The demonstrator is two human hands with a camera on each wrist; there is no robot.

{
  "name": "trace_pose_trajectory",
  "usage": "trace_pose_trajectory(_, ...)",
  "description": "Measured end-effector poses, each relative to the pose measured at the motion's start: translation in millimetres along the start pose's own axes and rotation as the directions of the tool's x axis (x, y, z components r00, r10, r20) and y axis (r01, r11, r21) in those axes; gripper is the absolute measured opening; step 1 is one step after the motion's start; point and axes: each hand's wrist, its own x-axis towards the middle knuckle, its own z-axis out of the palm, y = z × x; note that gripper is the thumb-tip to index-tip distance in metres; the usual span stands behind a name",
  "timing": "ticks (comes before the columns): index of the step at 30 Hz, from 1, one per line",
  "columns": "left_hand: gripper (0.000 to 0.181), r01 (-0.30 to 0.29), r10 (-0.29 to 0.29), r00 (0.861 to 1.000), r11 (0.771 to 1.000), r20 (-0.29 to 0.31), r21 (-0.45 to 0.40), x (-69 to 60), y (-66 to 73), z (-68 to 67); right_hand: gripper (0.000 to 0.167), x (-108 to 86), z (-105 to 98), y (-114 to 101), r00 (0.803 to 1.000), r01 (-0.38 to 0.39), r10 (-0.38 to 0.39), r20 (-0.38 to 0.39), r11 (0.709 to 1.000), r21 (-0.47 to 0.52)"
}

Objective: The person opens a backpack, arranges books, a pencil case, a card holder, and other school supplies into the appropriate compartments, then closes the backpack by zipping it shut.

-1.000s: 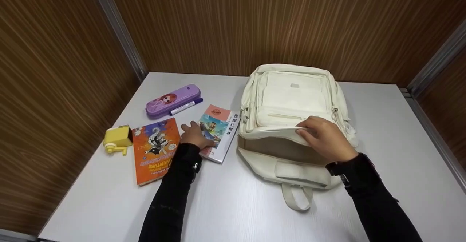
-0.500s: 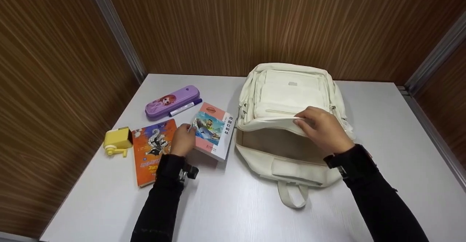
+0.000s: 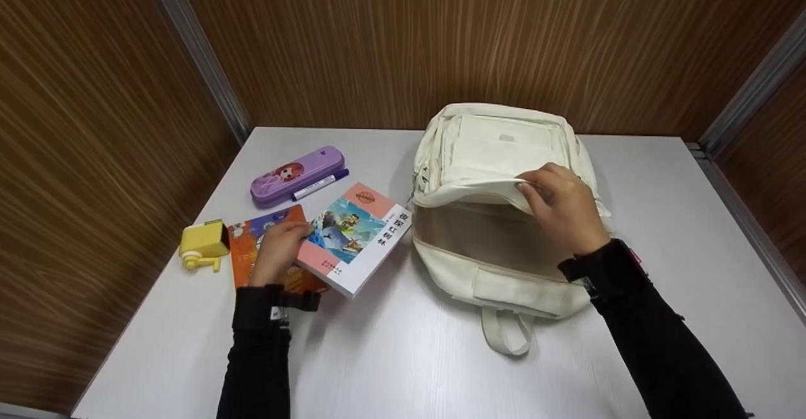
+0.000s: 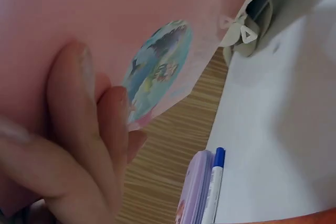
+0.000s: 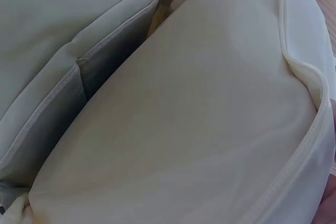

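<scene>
My left hand [image 3: 279,250] grips the left edge of a pink and white book [image 3: 352,236], raised and tilted above the table. In the left wrist view its pink cover [image 4: 157,3] lies under the curled fingers [image 4: 73,93]; the thumb is hidden there. With thumb and fingers my right hand [image 3: 562,208] pinches the upper edge of the opening of a cream backpack [image 3: 504,148] lying on the table. The mouth gapes toward me. Inside, the right wrist view shows pale lining [image 5: 184,108] and a divider pocket [image 5: 52,98].
An orange book [image 3: 242,261] lies partly beneath my left hand. Left of it stands a yellow crank pencil sharpener [image 3: 203,239]. Behind are a purple pencil case [image 3: 299,175] and a marker [image 3: 320,185]. Wood-patterned panels enclose the white table [image 3: 378,356] at back and sides.
My left hand took hold of the pink book, lifted it from the table and moved it left, partly over the orange book. My right hand raised the backpack's edge, widening the opening.
</scene>
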Motion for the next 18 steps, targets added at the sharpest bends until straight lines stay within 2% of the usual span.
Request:
trace_pose_trajectory(2,0.044,0.045,-0.043,0.998,0.998,0.044,-0.043,-2.1,1.3,-8.5,0.007,1.2,0,0,1.0,0.003,-0.003,0.0,1.0,0.0)
trace_pose_trajectory(5,0.045,0.086,-0.071,0.989,0.99,0.132,-0.114,-4.1,1.3,-19.2,0.008,2.6,0,-1,1.0,0.002,-0.002,0.01,1.0,0.006)
trace_pose_trajectory(8,0.043,0.084,-0.045,0.972,0.984,0.231,-0.16,-4.9,-2.1,-17.0,0.008,3.9,0,-3,1.0,-0.002,0.001,0.02,1.0,0.013)
trace_pose_trajectory(10,0.039,0.077,-0.022,0.956,0.981,0.291,-0.18,-4.7,-5.0,-4.8,0.008,4.4,0,-4,1.0,0.003,-0.004,0.023,1.0,0.014)
trace_pose_trajectory(13,0.035,0.071,0.021,0.934,0.968,0.356,-0.241,-3.7,-8.0,26.0,0.008,5.1,0,-7,1.0,0.013,-0.014,0.026,1.0,0.021)
trace_pose_trajectory(16,0.037,0.086,0.045,0.919,0.947,0.391,-0.31,-2.7,-6.1,60.2,0.008,4.9,2,-9,0.999,0.018,-0.019,0.03,0.999,0.027)
trace_pose_trajectory(18,0.039,0.074,0.068,0.919,0.938,0.387,-0.34,-2.1,-2.7,81.7,0.008,4.4,2,-11,0.999,0.018,-0.019,0.039,0.999,0.03)
